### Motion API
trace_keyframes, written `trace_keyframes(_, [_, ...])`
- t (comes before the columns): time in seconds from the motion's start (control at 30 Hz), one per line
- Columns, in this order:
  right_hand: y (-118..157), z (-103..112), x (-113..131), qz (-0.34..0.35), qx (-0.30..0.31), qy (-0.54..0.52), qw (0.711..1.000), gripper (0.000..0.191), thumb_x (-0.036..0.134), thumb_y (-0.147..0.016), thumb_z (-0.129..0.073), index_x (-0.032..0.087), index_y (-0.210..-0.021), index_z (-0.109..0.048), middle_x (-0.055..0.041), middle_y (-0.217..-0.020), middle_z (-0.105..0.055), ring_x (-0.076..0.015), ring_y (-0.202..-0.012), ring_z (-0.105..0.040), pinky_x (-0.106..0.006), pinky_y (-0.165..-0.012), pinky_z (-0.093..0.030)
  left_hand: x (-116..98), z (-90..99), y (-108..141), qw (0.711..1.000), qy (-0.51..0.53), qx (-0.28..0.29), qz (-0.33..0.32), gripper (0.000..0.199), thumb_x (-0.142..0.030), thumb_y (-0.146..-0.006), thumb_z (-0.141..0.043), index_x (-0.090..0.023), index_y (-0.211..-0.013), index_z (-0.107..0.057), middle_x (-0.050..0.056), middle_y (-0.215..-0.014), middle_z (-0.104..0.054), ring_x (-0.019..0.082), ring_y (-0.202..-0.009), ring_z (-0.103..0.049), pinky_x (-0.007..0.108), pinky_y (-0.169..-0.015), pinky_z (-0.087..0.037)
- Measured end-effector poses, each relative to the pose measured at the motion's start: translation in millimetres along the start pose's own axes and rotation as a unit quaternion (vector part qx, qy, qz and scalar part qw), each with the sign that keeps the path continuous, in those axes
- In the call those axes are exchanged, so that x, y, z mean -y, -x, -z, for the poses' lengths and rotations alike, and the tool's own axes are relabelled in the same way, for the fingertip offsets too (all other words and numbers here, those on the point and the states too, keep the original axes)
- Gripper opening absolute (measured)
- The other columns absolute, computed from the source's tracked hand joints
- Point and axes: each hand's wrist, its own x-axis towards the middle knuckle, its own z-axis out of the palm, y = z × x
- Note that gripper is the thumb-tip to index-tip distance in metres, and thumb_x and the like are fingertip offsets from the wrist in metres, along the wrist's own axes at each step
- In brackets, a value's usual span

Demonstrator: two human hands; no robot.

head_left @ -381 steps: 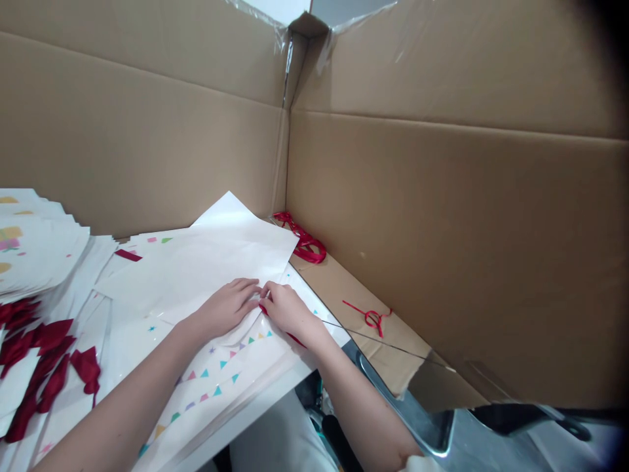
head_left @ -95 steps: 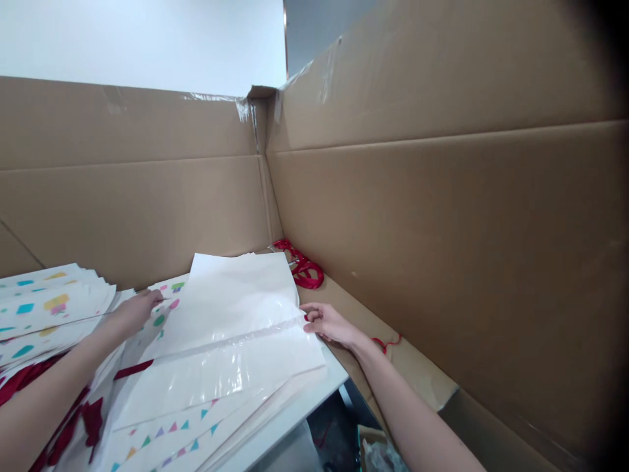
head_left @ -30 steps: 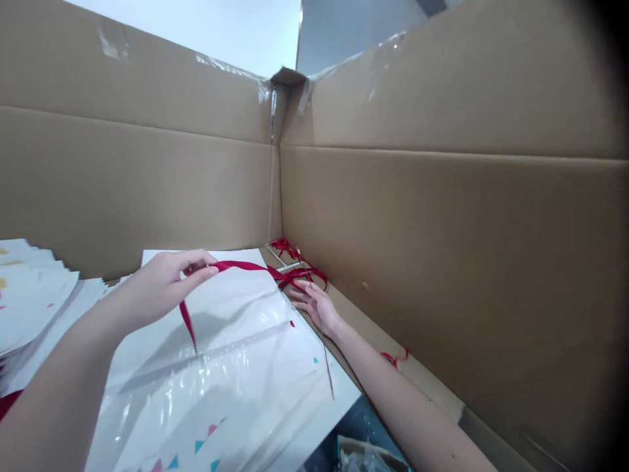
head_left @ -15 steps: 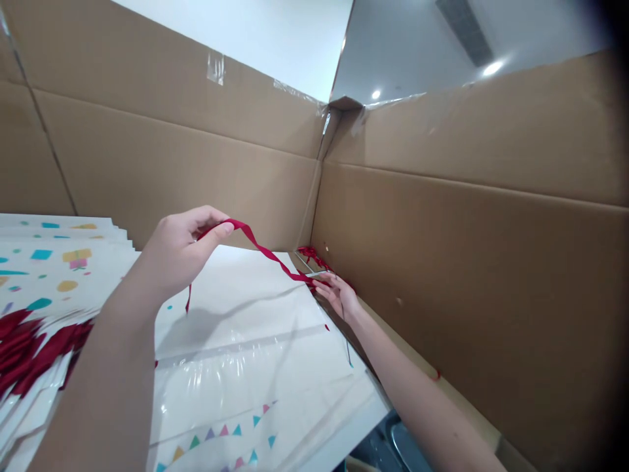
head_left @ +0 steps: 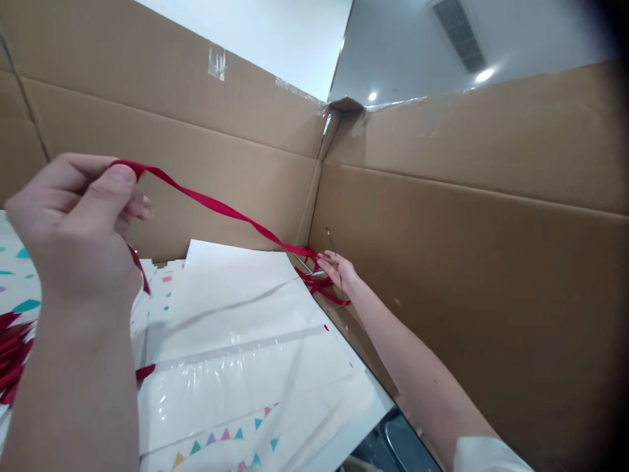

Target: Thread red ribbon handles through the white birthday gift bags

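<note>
My left hand (head_left: pixel 73 223) is raised at the far left, pinching a narrow red satin ribbon (head_left: pixel 216 210) between thumb and fingers. A short end of ribbon hangs below that hand. The ribbon stretches across to a red tangle (head_left: pixel 322 282) in the cardboard corner. My right hand (head_left: pixel 337 272) lies beside that tangle with fingers spread, touching the ribbon or very nearly. Below the ribbon lies a white sheet (head_left: pixel 230 288) with a glossy plastic-covered lower part. Under it shows a bag printed with coloured bunting (head_left: pixel 221 434).
Tall cardboard walls (head_left: pixel 167 137) (head_left: pixel 466 262) meet in a corner behind the sheets. A stack of printed sheets with red ribbons (head_left: pixel 12 347) sits at the far left, partly behind my arm. A thin metal piece (head_left: pixel 307 267) lies near the tangle. Dark floor shows beyond the white table edge (head_left: pixel 366 432).
My left hand has risen and moved far left, drawing a much longer stretch of ribbon out of the corner. My right hand stays by the tangle, and the view has barely shifted.
</note>
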Motion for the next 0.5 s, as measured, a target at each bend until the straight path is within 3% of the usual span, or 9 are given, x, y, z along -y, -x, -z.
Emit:
trace_keyframes(0.07, [3,-11,23,0.014,0.017,-0.003,1.0,0.015,0.008,-0.089,-0.051,0.017,-0.099,-0.06,-0.0144,-0.101,-0.074,-0.0205,-0.103,-0.073,-0.037,-0.092,-0.062,-2,-2.3,1,1.0,0.024,0.001,0.016,0.018,-0.025,-0.086,-0.062,-0.014,-0.099,-0.069,-0.001,-0.07,-0.055,0.009,-0.06,-0.055,0.021,-0.058,-0.046])
trace_keyframes(0.13, [15,-30,43,0.03,0.077,-0.005,0.997,0.012,0.01,-0.092,-0.051,0.015,-0.1,-0.059,-0.0187,-0.108,-0.073,-0.0217,-0.106,-0.072,-0.036,-0.095,-0.06,-7,-6.7,4,0.999,0.011,0.022,0.034,0.014,-0.025,-0.084,-0.065,-0.014,-0.092,-0.07,-0.001,-0.067,-0.057,0.008,-0.059,-0.053,0.02,-0.058,-0.044])
trace_keyframes(0.23, [51,-72,62,0.046,0.196,0.017,0.979,0.011,0.016,-0.095,-0.053,0.013,-0.102,-0.061,-0.0196,-0.111,-0.073,-0.0225,-0.105,-0.072,-0.038,-0.098,-0.058,-10,-15.1,10,0.985,-0.081,0.129,0.083,0.014,-0.03,-0.084,-0.066,-0.017,-0.083,-0.071,-0.002,-0.063,-0.058,0.009,-0.059,-0.051,0.02,-0.054,-0.038])
trace_keyframes(0.33, [95,-119,70,0.05,0.31,0.041,0.948,0.013,0.021,-0.096,-0.055,0.015,-0.105,-0.062,-0.0152,-0.109,-0.075,-0.0239,-0.103,-0.072,-0.043,-0.096,-0.058,-2,-23.8,18,0.932,-0.161,0.294,0.139,0.016,-0.034,-0.084,-0.064,-0.021,-0.084,-0.074,0.0,-0.07,-0.066,0.014,-0.063,-0.057,0.023,-0.054,-0.04])
trace_keyframes(0.4, [117,-145,72,0.057,0.342,0.031,0.937,0.011,0.024,-0.096,-0.057,0.016,-0.103,-0.062,-0.0128,-0.107,-0.075,-0.0226,-0.099,-0.073,-0.043,-0.093,-0.059,7,-28.1,23,0.891,-0.202,0.379,0.146,0.019,-0.035,-0.086,-0.061,-0.023,-0.088,-0.075,0.001,-0.078,-0.071,0.017,-0.068,-0.061,0.025,-0.057,-0.043])
trace_keyframes(0.5, [136,-172,73,0.078,0.378,0.003,0.923,0.01,0.024,-0.098,-0.055,0.017,-0.102,-0.061,-0.0101,-0.108,-0.075,-0.0208,-0.101,-0.073,-0.041,-0.092,-0.06,18,-30.2,28,0.858,-0.241,0.425,0.156,0.027,-0.039,-0.089,-0.056,-0.026,-0.109,-0.071,0.002,-0.084,-0.073,0.018,-0.069,-0.064,0.026,-0.058,-0.045])
